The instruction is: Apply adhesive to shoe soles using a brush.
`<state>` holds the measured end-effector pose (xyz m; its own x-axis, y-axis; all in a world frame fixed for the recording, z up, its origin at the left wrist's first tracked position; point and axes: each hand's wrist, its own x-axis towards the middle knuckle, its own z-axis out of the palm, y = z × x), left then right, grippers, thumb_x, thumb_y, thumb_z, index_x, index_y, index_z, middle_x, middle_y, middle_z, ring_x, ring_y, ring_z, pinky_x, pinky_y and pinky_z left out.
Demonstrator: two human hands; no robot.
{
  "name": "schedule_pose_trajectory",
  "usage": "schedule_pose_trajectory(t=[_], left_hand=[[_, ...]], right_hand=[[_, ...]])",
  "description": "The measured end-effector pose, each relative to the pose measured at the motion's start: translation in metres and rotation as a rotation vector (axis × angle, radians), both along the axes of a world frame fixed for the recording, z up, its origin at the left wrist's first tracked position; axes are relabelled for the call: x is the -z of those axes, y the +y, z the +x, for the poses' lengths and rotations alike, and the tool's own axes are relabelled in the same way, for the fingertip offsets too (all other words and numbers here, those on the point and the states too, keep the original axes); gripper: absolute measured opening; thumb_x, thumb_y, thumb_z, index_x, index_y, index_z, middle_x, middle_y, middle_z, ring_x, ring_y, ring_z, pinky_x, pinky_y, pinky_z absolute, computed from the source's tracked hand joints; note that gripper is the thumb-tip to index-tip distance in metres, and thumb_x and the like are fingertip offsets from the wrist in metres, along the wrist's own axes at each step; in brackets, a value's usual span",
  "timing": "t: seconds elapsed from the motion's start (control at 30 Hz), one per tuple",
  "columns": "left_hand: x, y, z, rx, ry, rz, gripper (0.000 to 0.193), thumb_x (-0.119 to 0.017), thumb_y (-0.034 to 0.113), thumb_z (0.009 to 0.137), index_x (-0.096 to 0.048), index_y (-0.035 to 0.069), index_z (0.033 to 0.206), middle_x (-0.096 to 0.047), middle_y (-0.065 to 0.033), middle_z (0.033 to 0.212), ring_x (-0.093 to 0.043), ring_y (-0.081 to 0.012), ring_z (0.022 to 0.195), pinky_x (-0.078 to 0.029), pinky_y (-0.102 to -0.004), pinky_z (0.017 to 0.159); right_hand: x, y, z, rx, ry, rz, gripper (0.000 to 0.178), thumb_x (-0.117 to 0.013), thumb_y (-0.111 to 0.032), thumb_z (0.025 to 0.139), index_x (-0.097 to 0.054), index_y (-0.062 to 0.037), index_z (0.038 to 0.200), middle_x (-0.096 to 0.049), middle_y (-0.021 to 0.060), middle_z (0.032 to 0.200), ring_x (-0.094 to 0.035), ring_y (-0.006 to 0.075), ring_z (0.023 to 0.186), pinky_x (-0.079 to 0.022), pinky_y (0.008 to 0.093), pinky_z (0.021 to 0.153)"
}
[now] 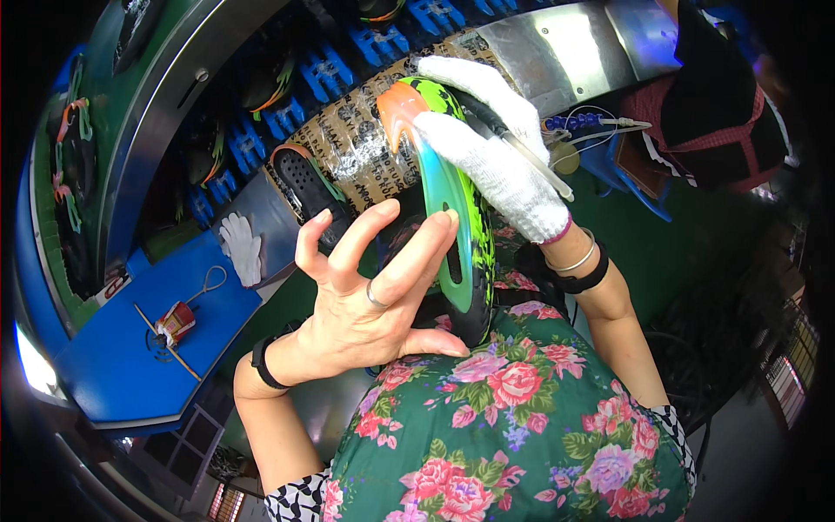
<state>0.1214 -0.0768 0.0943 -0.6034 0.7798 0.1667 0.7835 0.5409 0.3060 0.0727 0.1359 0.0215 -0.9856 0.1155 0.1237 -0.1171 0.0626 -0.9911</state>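
Note:
A lime-green and black shoe (481, 252) stands on its side edge before my chest, toe pointing away. Its sole (435, 196) fades from orange at the toe to teal and green. My right hand (504, 174), in a white knit glove, is closed round the front part of the shoe. A slim tool (541, 165) with a dark and pale handle lies among its gloved fingers; its tip is hidden. At the heel end, my bare left hand (357, 304) grips the shoe between index finger and thumb, the other fingers raised apart.
Beyond my hands is a ledge (348, 148) covered in taped brown cardboard, with a black shoe (304, 178) on it. Behind runs a conveyor with blue racks (326, 74). On the left, a blue table (130, 348) bears a white glove (241, 248) and a small red container (177, 322).

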Motion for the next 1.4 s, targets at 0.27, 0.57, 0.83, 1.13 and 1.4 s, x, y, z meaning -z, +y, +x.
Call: schedule_pose_trajectory(t=[0.27, 0.57, 0.83, 1.13, 1.4], left_hand=[[0.002, -0.017, 0.014, 0.148, -0.024, 0.039, 0.09, -0.041, 0.084, 0.081, -0.076, 0.004, 0.103, -0.058, 0.004, 0.138, -0.048, -0.0282, 0.125, -0.02, -0.0595, 0.107], [0.006, -0.003, -0.006, -0.022, -0.02, -0.015, 0.08, -0.031, 0.073, 0.098, -0.078, 0.012, 0.116, -0.053, 0.008, 0.147, -0.04, -0.0337, 0.136, -0.014, -0.0584, 0.115], [0.002, -0.01, -0.005, 0.096, -0.03, 0.067, 0.075, -0.044, 0.075, 0.089, -0.081, 0.01, 0.102, -0.058, 0.0049, 0.14, -0.045, -0.0342, 0.133, -0.016, -0.0622, 0.112], [0.017, -0.026, -0.03, 0.164, -0.328, 0.728, 0.04, -0.048, 0.045, 0.103, -0.053, 0.017, 0.075, -0.066, -0.0162, 0.126, -0.051, -0.0357, 0.125, -0.039, -0.0552, 0.092], [0.032, -0.008, -0.031, 0.115, -0.272, 0.545, 0.041, -0.043, 0.051, 0.104, -0.047, 0.012, 0.089, -0.066, -0.0175, 0.137, -0.043, -0.0441, 0.138, -0.016, -0.0557, 0.108]], right_hand=[[0.005, 0.0, -0.002, -0.01, -0.006, -0.002, 0.051, -0.085, -0.018, 0.081, -0.065, -0.0039, 0.125, -0.063, 0.011, 0.121, -0.063, 0.0215, 0.113, -0.051, 0.036, 0.1], [0.003, -0.001, -0.007, 0.008, 0.031, 0.041, 0.049, -0.085, -0.019, 0.081, -0.066, -0.0042, 0.124, -0.064, 0.0112, 0.123, -0.063, 0.0213, 0.113, -0.051, 0.0349, 0.1], [0.009, 0.001, -0.011, 0.007, 0.01, 0.071, 0.048, -0.084, -0.019, 0.081, -0.067, -0.0043, 0.124, -0.065, 0.011, 0.122, -0.064, 0.0213, 0.113, -0.051, 0.035, 0.1], [0.002, 0.005, -0.019, 0.009, -0.025, -0.037, 0.049, -0.082, -0.023, 0.083, -0.066, -0.0029, 0.125, -0.066, 0.0124, 0.12, -0.065, 0.0233, 0.111, -0.052, 0.0366, 0.099], [-0.004, 0.002, -0.02, 0.008, -0.008, -0.021, 0.05, -0.083, -0.022, 0.082, -0.066, -0.0018, 0.125, -0.066, 0.0133, 0.122, -0.064, 0.0227, 0.113, -0.051, 0.0361, 0.101]])
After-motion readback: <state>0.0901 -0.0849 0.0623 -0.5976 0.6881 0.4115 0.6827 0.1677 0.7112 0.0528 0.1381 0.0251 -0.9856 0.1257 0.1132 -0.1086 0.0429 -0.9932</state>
